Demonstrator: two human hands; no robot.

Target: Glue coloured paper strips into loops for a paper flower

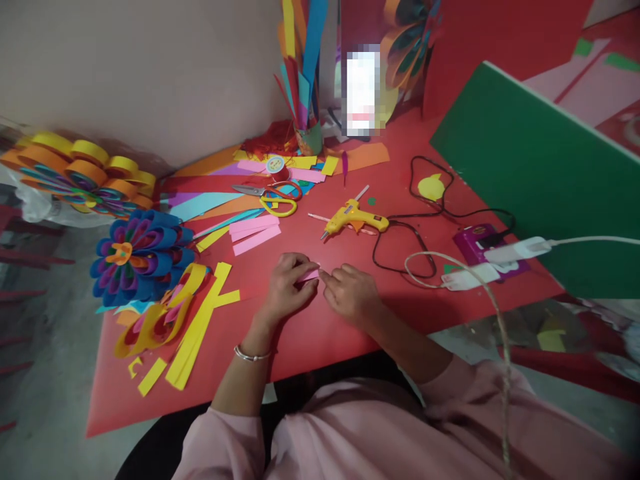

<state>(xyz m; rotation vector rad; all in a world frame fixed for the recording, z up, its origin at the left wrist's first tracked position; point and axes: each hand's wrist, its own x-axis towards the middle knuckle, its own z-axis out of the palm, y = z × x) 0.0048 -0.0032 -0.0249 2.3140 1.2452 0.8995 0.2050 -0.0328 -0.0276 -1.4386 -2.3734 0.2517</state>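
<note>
My left hand (pixel 287 287) and my right hand (pixel 350 293) meet over the red table (pixel 310 333), both pinching a small pink paper strip (pixel 311 274) between their fingertips. A silver bangle sits on my left wrist. More pink paper strips (pixel 254 233) lie just beyond the hands. A yellow glue gun (pixel 355 219) rests a little farther back, its black cord looping to the right.
Scissors (pixel 273 195) with yellow and red handles lie at the back. Yellow strips (pixel 200 323) and paper flowers (pixel 137 257) fill the left side. A cup of tall paper strips (pixel 307 137), a green board (pixel 540 173) and a white power strip (pixel 505 257) stand at the right.
</note>
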